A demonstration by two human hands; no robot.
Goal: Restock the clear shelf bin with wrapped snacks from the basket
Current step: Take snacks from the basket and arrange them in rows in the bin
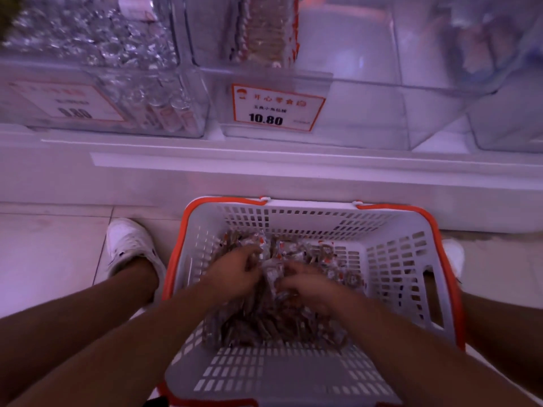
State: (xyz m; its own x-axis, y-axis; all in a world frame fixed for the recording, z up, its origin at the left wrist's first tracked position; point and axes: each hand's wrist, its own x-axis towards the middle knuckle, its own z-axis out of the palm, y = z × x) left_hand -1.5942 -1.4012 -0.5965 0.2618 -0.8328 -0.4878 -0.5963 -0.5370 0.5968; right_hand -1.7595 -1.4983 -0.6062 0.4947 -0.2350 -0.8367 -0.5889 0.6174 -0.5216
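I've got L hand [245,267] & R hand [305,284] both curled round wrapped snacks [264,321] in basket [390,259], below clear bin [367,113].

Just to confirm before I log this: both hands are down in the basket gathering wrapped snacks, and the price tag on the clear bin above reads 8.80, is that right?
Not quite: the price tag on the clear bin above the basket reads 10.80, as the head view shows. The rest holds: the left hand and right hand are both down among the wrapped snacks.
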